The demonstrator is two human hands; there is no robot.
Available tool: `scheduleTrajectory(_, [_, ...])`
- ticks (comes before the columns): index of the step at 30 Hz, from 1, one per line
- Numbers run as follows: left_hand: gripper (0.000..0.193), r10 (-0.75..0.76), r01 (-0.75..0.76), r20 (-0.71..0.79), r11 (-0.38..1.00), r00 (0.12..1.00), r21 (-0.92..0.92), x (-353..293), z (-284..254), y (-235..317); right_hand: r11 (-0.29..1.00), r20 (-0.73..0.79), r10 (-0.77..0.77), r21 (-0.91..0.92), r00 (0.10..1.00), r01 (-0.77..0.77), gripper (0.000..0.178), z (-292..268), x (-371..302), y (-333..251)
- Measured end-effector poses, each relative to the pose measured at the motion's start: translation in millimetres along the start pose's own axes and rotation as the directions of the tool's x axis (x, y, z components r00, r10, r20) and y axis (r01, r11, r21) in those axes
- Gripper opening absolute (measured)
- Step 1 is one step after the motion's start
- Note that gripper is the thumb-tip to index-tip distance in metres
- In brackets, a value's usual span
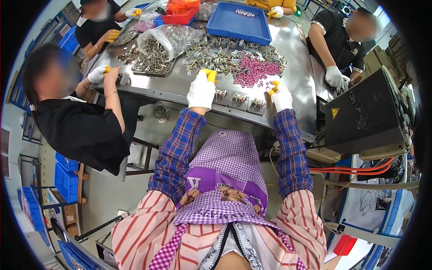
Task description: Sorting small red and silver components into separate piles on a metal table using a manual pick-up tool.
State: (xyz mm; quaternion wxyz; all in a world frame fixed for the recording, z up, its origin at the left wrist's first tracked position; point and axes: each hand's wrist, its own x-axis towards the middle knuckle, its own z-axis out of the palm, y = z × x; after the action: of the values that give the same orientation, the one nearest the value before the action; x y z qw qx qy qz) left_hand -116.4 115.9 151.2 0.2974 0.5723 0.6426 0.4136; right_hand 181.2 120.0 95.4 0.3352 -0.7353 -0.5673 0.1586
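My left hand [202,92], in a white glove with yellow fingertips, is over the table's near edge, just left of a row of small metal fixtures [239,99]. Its fingers are curled together, and what they pinch is too small to make out. To the right of the row, my right hand [281,97] wears the same kind of glove. Its thumb and fingers close toward each other beside a few loose pink rings; anything between them is hidden. Beyond the fixtures lies a heap of pink rings [256,69], next to a spread of small metal terminals [211,55].
A blue tray [225,28] with small white pieces stands at the back. Left of it are a plastic bag [180,38], a metal tray of parts [155,67] and a red basket [181,17]. A black box [364,114] stands right. Co-workers sit around the table.
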Motion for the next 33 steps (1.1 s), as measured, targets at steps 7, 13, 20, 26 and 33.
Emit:
scheduleTrajectory(7, [0.027, 0.18, -0.158, 0.108, 0.971, 0.978, -0.181, -29.3, 17.7, 11.4, 0.994, 0.07, -0.078, -0.073, 0.994, 0.083, 0.025, -3.2, 8.9, -5.7])
scheduleTrajectory(13, [0.027, 0.245, -0.198, 0.193, 0.953, 0.95, -0.231, -39.8, 25.9, 12.2, 0.92, -0.138, -0.391, -0.074, 0.91, 0.385, 0.019, -12.2, -63.8, -39.1])
scheduleTrajectory(20, [0.022, 0.27, -0.217, 0.303, 0.956, 0.914, -0.197, -38.8, 45.3, 38.5, 0.97, 0.17, -0.12, 0.232, 0.978, 0.079, 0.017, -27.5, -60.8, -40.8])
scheduleTrajectory(26, [0.019, 0.349, -0.384, 0.286, 0.921, 0.892, 0.073, -39.1, 59.9, 44.4, 0.937, 0.276, -0.263, 0.302, 0.924, 0.177, 0.022, -33.3, -59.1, -42.0])
scheduleTrajectory(33, [0.024, 0.499, -0.635, 0.393, 0.601, 0.772, 0.486, -33.6, 85.6, 46.2, 0.987, 0.182, -0.159, 0.039, 0.97, 0.154, 0.029, -34.9, -82.6, -61.3])
